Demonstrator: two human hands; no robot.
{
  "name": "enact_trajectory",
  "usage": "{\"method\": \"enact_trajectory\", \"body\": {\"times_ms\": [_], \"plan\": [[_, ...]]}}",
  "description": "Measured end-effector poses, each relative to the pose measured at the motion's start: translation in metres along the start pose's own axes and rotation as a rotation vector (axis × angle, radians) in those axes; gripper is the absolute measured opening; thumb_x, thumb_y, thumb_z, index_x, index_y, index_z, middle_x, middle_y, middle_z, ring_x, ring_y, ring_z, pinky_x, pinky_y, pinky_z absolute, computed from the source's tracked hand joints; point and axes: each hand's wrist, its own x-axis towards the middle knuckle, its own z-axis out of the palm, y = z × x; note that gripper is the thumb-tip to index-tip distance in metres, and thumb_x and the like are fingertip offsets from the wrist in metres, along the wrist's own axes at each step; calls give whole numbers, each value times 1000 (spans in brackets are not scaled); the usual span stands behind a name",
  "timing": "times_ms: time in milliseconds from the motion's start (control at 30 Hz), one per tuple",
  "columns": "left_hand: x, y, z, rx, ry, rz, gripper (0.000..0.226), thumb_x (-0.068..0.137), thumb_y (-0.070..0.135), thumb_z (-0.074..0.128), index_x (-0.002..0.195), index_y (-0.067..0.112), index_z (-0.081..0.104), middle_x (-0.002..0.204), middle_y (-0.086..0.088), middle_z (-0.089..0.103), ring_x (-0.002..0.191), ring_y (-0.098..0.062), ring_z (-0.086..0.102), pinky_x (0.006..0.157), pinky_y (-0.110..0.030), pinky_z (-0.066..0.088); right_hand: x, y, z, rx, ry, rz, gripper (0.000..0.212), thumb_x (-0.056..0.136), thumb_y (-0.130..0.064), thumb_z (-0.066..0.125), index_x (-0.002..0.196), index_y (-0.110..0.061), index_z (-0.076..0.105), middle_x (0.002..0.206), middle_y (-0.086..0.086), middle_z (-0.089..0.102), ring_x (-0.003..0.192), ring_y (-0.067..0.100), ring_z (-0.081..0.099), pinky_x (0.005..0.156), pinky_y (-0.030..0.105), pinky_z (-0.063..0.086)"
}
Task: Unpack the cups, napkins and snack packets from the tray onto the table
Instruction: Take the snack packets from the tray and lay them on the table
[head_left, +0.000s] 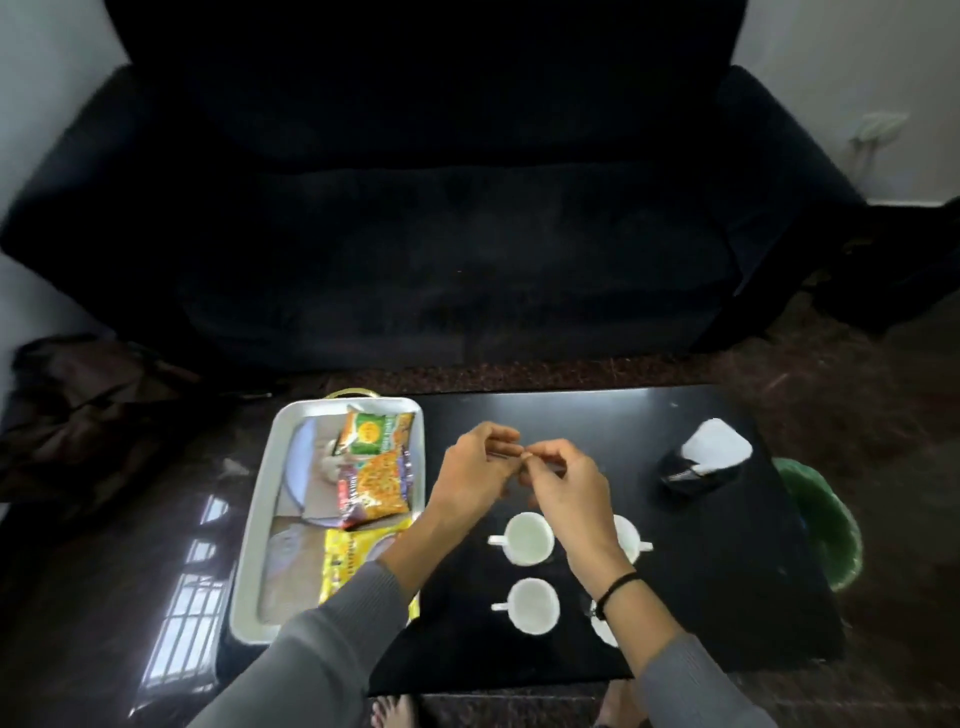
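A: Starting at the left, what is sitting on the tray (260, 525)?

B: The snack packets are still lying there: a green and orange packet (370, 431) at the far end, an orange one (382, 486) overlapping it, and a yellow packet (353, 558) nearest the person, partly under the left sleeve. They are waiting their turn, I would judge, since the cups went first.

A: And the hands?

B: The left hand (475, 467) and right hand (569, 493) are meeting above the bench (727, 571), just past the tray's right rim. The fingers (501, 434) of both are curling in toward each other, tips touching or nearly so. Whether they are pinching something small between them, I cannot tell; nothing clearly shows there.

A: Where are the cups?

B: Out on the bench already. One cup (527, 538) is sitting below the hands, a second cup (532, 605) nearer the person, a third cup (631, 535) half hidden by the right wrist, and a fourth cup (605, 631) mostly under the right forearm. They are grouped close, likely to leave room.

A: Farther right?

B: The napkins (719, 441) are standing in a dark holder (685, 475) near the far right corner, well apart from the cups.
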Motion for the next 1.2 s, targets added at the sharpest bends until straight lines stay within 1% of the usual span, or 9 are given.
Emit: {"method": "enact_trajectory", "body": {"times_ms": [167, 333, 500, 633, 700, 833, 900, 1033, 1200], "plan": [[-4, -52, -74, -23, 78, -74, 25, 91, 7, 67, 115, 16, 65, 99, 2, 74, 82, -10, 70, 60, -24, 59, -7, -14, 88, -62, -139, -16, 5, 97, -23, 64, 96, -27, 68, 97, -5, 72, 90, 14, 71, 82, 42, 63], [-1, -107, -120, 26, 135, -162, 27, 87, 3, 66, 112, 11, 67, 100, -4, 76, 92, -21, 72, 78, -38, 60, -1, -1, 159, -199, -251, -44, 8, 96, -28, 65, 101, -23, 69, 98, -8, 70, 81, 3, 63, 62, 14, 47], [7, -161, -146, 134, 229, -224, 32, 83, 4, 72, 114, 11, 67, 106, 0, 70, 87, -11, 65, 63, -9, 48, 10, 15, 203, -342, -294, -57, 13, 96, -28, 65, 106, -20, 68, 103, -7, 62, 87, 9, 61, 65, 19, 46], [14, -194, -154, 280, 278, -346, 49, 85, 21, 75, 130, 10, 57, 128, -7, 64, 113, -25, 62, 93, -39, 53, 19, 24, 214, -438, -304, -80, 16, 95, -37, 69, 97, -21, 66, 104, -7, 67, 93, 13, 65, 78, 33, 58], [14, -208, -156, 325, 248, -448, 64, 82, 34, 78, 132, 5, 51, 128, -13, 62, 114, -32, 62, 95, -47, 53, 19, 33, 216, -555, -396, -82, 8, 95, -29, 69, 94, -22, 66, 106, -4, 69, 91, 13, 67, 81, 35, 60], [7, -232, -151, 386, 53, -588, 56, 82, 56, 72, 101, 3, 65, 95, -11, 71, 85, -23, 71, 71, -36, 58, 7, 55, 217, -789, -589, -155, 17, 93, -23, 69, 109, -23, 64, 124, -3, 61, 106, 15, 60, 88, 30, 55], [4, -242, -149, 403, 25, -613, 47, 84, 56, 70, 72, 13, 56, 70, 1, 59, 58, -10, 56, 50, -23, 43, 3, 60, 220, -820, -610, -229, 28, 92, -20, 67, 120, -20, 62, 129, -1, 61, 111, 16, 59, 92, 30, 55], [1, -251, -145, 163, 60, -576, 48, 85, 43, 77, 58, 20, 44, 53, 8, 42, 44, -6, 37, 43, -18, 31, -1, 65, 228, -807, -617, -242, 42, 91, -15, 68, 132, -17, 57, 133, 1, 62, 116, 18, 61, 95, 31, 56], [-3, -249, -147, 15, 77, -516, 29, 89, 40, 73, 101, 15, 63, 98, -1, 66, 91, -19, 63, 76, -33, 49, -3, 68, 232, -772, -604, -210, 45, 89, -19, 70, 131, -21, 56, 129, 0, 63, 110, 21, 62, 94, 37, 55]]}}
